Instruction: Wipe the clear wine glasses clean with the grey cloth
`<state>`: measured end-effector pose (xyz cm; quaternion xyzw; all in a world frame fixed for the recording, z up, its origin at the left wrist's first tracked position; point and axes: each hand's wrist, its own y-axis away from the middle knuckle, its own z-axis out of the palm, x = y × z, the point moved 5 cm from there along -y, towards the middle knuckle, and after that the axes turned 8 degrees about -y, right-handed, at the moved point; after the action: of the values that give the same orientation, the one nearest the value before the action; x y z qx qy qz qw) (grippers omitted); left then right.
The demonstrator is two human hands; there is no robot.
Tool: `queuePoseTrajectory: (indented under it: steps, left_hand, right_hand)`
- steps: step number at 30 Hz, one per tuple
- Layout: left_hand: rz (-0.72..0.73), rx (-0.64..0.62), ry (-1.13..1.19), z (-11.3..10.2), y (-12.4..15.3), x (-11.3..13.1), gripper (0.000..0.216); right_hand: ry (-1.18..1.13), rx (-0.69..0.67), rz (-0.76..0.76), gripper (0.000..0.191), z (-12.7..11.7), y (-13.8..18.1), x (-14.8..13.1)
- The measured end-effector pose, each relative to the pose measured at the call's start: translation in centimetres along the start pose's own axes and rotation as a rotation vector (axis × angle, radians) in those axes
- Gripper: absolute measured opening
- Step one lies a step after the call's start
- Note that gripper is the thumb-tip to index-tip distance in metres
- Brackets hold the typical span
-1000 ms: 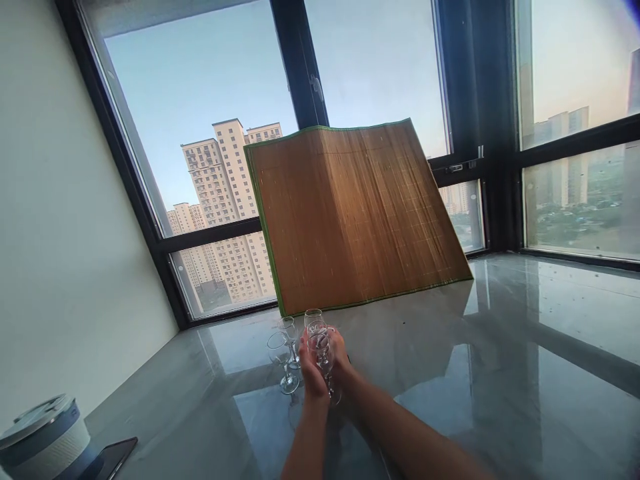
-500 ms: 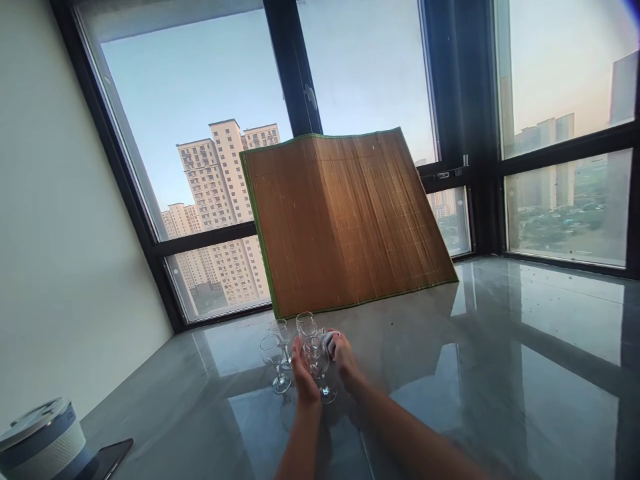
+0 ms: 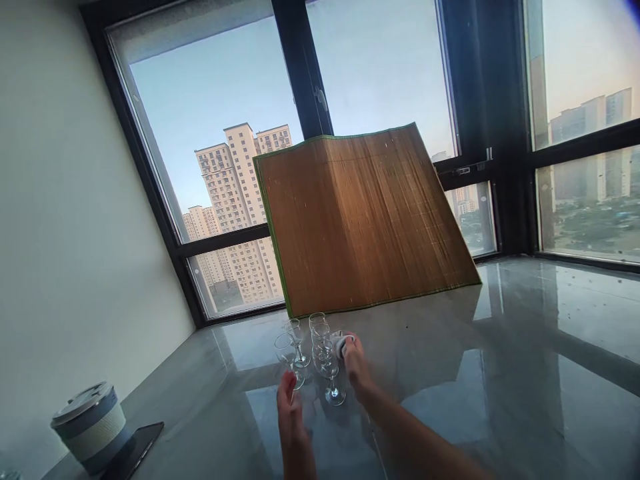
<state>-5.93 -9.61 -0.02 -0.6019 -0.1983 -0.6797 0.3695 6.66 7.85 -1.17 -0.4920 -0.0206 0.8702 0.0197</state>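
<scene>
Several small clear stemmed glasses stand upright in a tight group on the glossy grey surface. The front glass (image 3: 327, 363) is nearest me, with others overlapping behind it. A left-hand glass (image 3: 286, 350) is partly hidden by my left hand (image 3: 294, 417), which is raised just in front of it, fingers apart and holding nothing. On the right of the group, my right hand (image 3: 356, 363) is closed on a crumpled white-grey cloth (image 3: 343, 345). That cloth is close beside the glasses; whether it touches one, I cannot tell.
A brown mat with green edging (image 3: 365, 220) leans against the window behind the glasses. At the lower left, a lidded cup (image 3: 93, 427) stands beside a dark flat phone-like object (image 3: 145, 443). The pale wall (image 3: 75, 200) rises on the left.
My left hand has come away from the front glass, moving left and toward me. My right hand stays by the glasses with the cloth. The view has shifted slightly left.
</scene>
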Motion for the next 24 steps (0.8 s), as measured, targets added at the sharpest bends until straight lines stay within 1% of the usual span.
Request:
queuePoseTrajectory:
  steps: [1,3,5,7,8,10,11,13,16,18,20,22,24]
  left_hand:
    - [0.057,-0.032,-0.048,-0.9,0.2,0.6,0.044]
    - [0.164,-0.018,-0.176,-2.7,0.5,1.7,0.037]
    - [0.269,-0.07,-0.352,-3.2,1.0,2.3,0.028]
    - [0.347,-0.141,-0.502,-2.6,1.6,2.3,0.019]
    - [0.376,-0.165,-0.542,-2.2,1.9,2.3,0.015]
    - [0.419,-0.173,-0.537,-1.3,2.5,2.2,0.01]
    - [0.429,-0.168,-0.508,-1.0,2.7,2.2,0.011]
    - [0.437,-0.166,-0.456,-0.5,3.0,2.3,0.012]
    - [0.408,-0.148,-0.432,-0.5,2.9,2.7,0.012]
    - [0.322,-0.108,-0.393,-1.0,2.4,2.5,0.023]
    - [0.213,-0.09,-0.349,-1.4,2.1,1.9,0.036]
    - [0.167,-0.112,-0.366,-1.4,1.9,1.1,0.042]
    - [0.187,-0.12,-0.419,-1.5,1.9,0.4,0.042]
  right_hand:
    - [0.057,0.025,-0.037,0.034,-1.0,-0.4,-0.7]
    - [0.141,-0.026,-0.115,0.038,-2.7,-1.5,-2.3]
    - [0.261,-0.076,-0.208,0.041,-4.1,-2.4,-4.0]
    - [0.521,-0.151,-0.229,0.038,-4.8,-2.9,-5.3]
    - [0.658,-0.166,-0.256,0.037,-5.0,-2.9,-6.0]
    - [0.909,-0.08,-0.348,0.042,-5.3,-2.5,-7.5]
    - [0.981,-0.039,-0.367,0.046,-5.4,-2.2,-8.1]
    - [1.164,0.03,-0.376,0.052,-5.5,-1.7,-8.6]
    - [1.453,0.07,-0.334,0.062,-5.6,-1.4,-8.3]
    - [1.5,0.065,-0.312,0.075,-5.7,-1.5,-8.1]
    - [1.486,0.07,-0.309,0.086,-6.0,-1.8,-8.2]
    - [1.504,0.098,-0.32,0.087,-6.5,-2.1,-8.7]
    - [1.557,0.134,-0.355,0.08,-7.1,-2.3,-9.2]
